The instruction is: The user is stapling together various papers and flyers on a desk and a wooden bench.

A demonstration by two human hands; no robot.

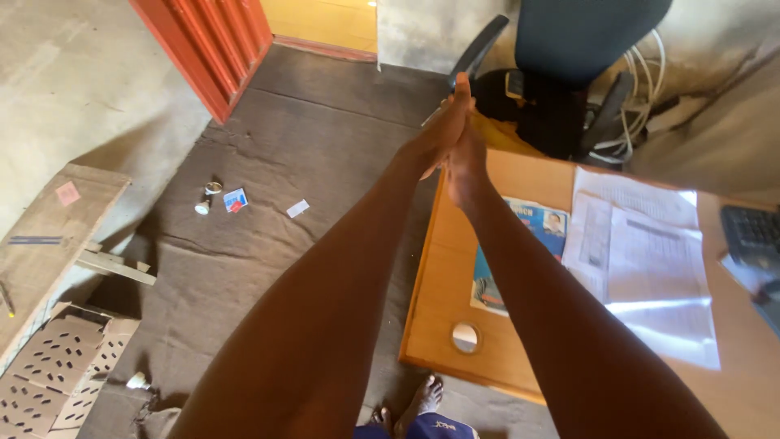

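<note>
Both my arms stretch straight out in front of me, above the floor and the corner of a wooden desk [443, 268]. My left hand [443, 130] and my right hand [470, 158] are pressed together palm to palm, fingers straight and pointing away from me. Neither hand holds anything. Beyond the fingertips stands a dark office chair [569, 65]. My bare feet [410, 406] show at the bottom of the view.
White printed sheets [650, 260] and a blue booklet [532, 228] lie on the desk, with a keyboard [751, 236] at its right edge. A small tin [208, 197] and paper scraps litter the brown floor mat [268, 244]. Cardboard [57, 366] lies at lower left, an orange door [211, 41] at the top.
</note>
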